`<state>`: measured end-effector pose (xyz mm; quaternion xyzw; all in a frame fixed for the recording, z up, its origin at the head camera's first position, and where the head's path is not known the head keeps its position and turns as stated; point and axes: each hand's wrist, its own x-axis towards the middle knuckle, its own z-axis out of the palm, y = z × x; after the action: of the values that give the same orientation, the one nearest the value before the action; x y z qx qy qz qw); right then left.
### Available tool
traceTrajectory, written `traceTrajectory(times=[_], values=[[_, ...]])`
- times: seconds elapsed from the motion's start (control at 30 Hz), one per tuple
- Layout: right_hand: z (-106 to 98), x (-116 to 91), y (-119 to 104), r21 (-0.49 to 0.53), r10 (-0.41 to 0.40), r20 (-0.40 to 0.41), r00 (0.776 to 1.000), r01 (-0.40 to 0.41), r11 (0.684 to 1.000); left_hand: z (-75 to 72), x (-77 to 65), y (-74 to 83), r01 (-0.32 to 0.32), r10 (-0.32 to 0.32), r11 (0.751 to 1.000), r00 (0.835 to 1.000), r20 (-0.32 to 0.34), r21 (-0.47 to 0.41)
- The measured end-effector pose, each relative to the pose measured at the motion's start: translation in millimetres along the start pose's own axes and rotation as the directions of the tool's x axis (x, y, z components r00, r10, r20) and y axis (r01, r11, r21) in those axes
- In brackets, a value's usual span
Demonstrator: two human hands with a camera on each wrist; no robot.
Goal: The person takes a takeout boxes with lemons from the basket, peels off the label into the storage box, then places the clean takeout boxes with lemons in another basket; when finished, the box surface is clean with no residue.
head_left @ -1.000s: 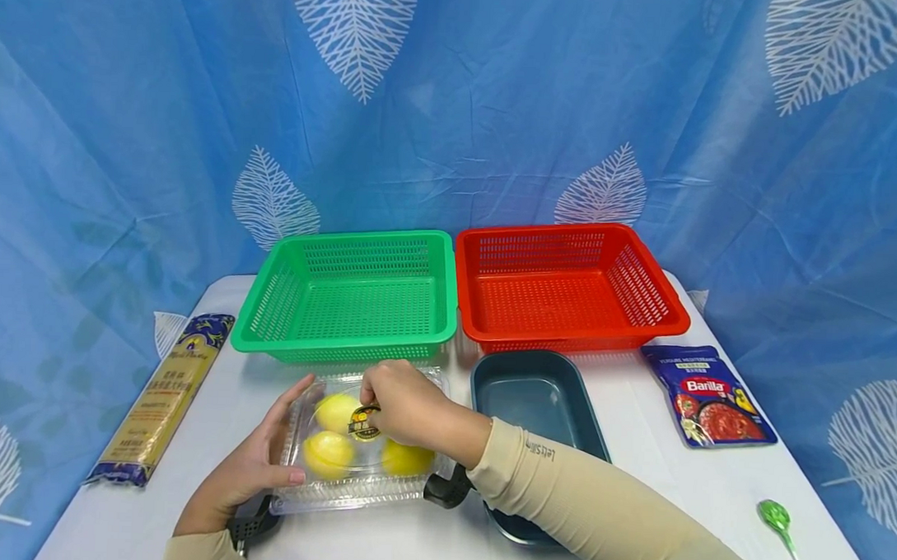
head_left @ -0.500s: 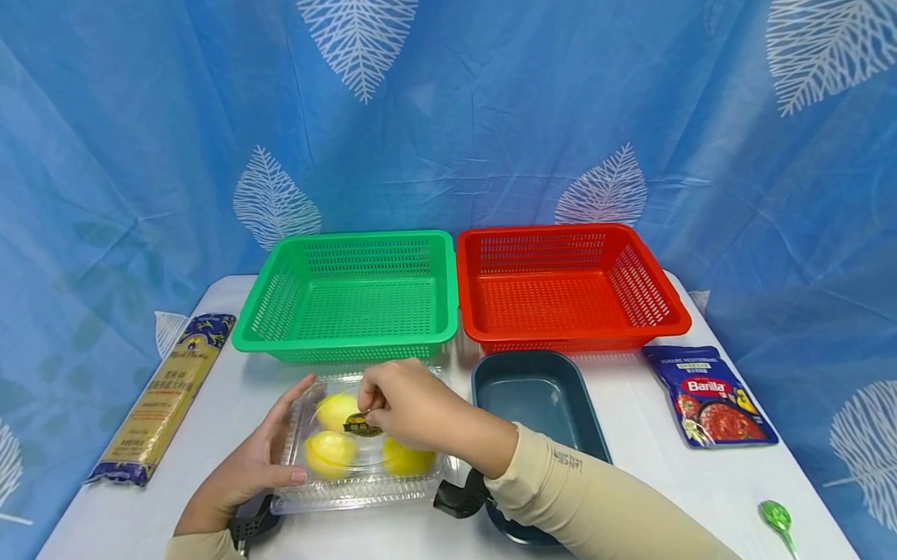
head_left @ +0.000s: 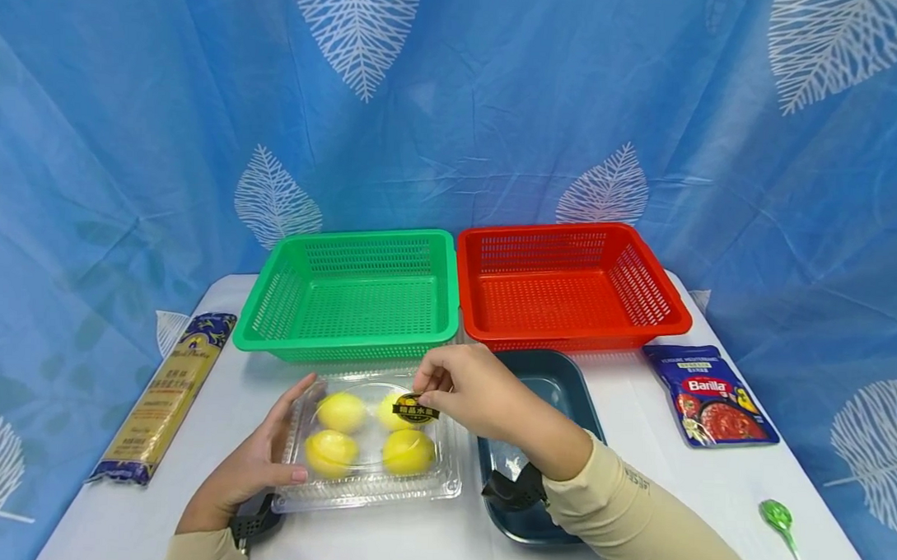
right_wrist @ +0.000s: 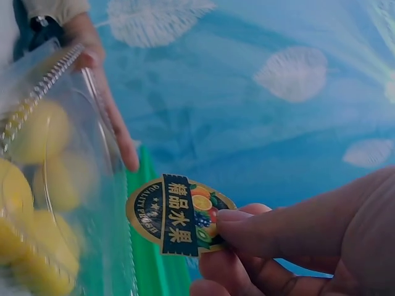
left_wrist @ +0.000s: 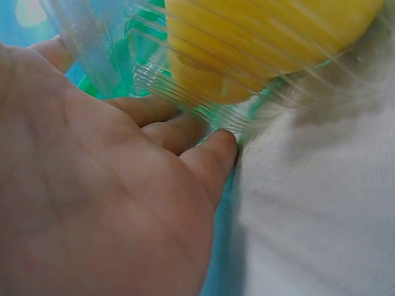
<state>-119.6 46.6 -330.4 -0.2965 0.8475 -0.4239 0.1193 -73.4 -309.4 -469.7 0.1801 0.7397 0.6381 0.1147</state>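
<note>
A clear plastic clamshell container (head_left: 363, 493) holding several lemons (head_left: 409, 453) lies on the white table in front of the green basket. My left hand (head_left: 245, 466) rests against its left side, thumb and fingers spread along the edge. In the left wrist view, straight-looking fingertips (left_wrist: 213, 154) touch the ribbed plastic wall. Above the container's right part, my right hand (head_left: 481, 396) pinches an oval black-and-gold fruit sticker (right_wrist: 163, 216) between thumb and fingers. The right wrist view has the sticker's printed face apart from the lid.
A green basket (head_left: 345, 349) and a red basket (head_left: 576, 340) stand side by side at the back. Partly under the right arm is a dark blue tray (head_left: 588, 408). A spaghetti pack (head_left: 162, 398) lies left; a Barilla pouch (head_left: 711, 396) and green lollipop (head_left: 776, 515) lie right.
My right hand has moved right with the sticker, which has come away from the middle of the lid and uncovered the lemons beneath. The left hand has stayed in place.
</note>
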Motion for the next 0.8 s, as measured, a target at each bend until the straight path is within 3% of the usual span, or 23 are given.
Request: traceTrajectory(times=[0.47,0.8], values=[[-35,-37,48,0.039,0.098,-0.169,0.981,-0.093,0.995,1.2,-2.3,-0.8,0.026,-0.026,1.000,0.999,-0.032,0.010],[-53,-57,88,0.092,0.176,-0.162,0.971,-0.162,0.982,0.7,0.3,-0.3,0.018,-0.018,1.000,1.000,-0.007,-0.002]])
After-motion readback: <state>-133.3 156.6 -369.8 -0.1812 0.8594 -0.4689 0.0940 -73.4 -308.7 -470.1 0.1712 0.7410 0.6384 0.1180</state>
